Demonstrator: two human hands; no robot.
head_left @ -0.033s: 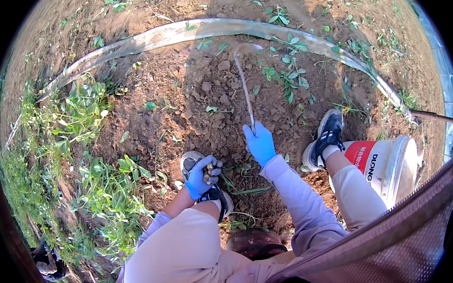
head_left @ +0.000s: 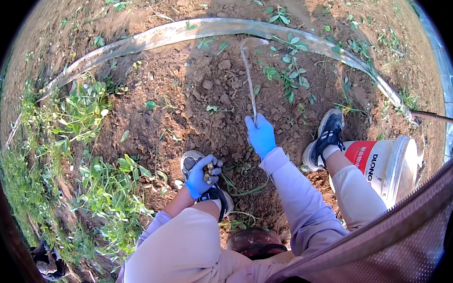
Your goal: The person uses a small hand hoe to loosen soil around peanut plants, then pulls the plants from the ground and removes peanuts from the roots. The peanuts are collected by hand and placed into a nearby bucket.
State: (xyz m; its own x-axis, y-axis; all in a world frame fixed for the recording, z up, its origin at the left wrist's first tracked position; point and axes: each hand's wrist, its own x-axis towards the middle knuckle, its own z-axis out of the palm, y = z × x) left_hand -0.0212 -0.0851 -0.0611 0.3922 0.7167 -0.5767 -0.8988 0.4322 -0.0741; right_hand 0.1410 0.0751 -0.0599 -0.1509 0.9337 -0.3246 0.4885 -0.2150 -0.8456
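My left hand (head_left: pixel 198 180), in a blue glove, is closed around a small clutch of soil-brown peanuts (head_left: pixel 214 169) above my left shoe. Ahead and to the right, my right hand (head_left: pixel 261 137), gloved the same, grips the lower end of a slim hand hoe (head_left: pixel 249 80). Its shaft slants up and away over the loose soil (head_left: pixel 208 97). At the far end it bends to the right into a pale head, just short of the flat strip. I cannot tell whether the head touches the ground.
A flat, pale hose-like strip (head_left: pixel 212 28) arcs across the far side. Leafy green plants (head_left: pixel 114 187) lie in heaps on the left, with loose sprigs (head_left: pixel 294 76) at far right. A white bucket (head_left: pixel 389 170) with a red label lies tipped beside my right leg.
My right hand has risen slightly away from me with the hoe, and the hoe's head has shifted a little farther and to the right. My left hand stays where it was.
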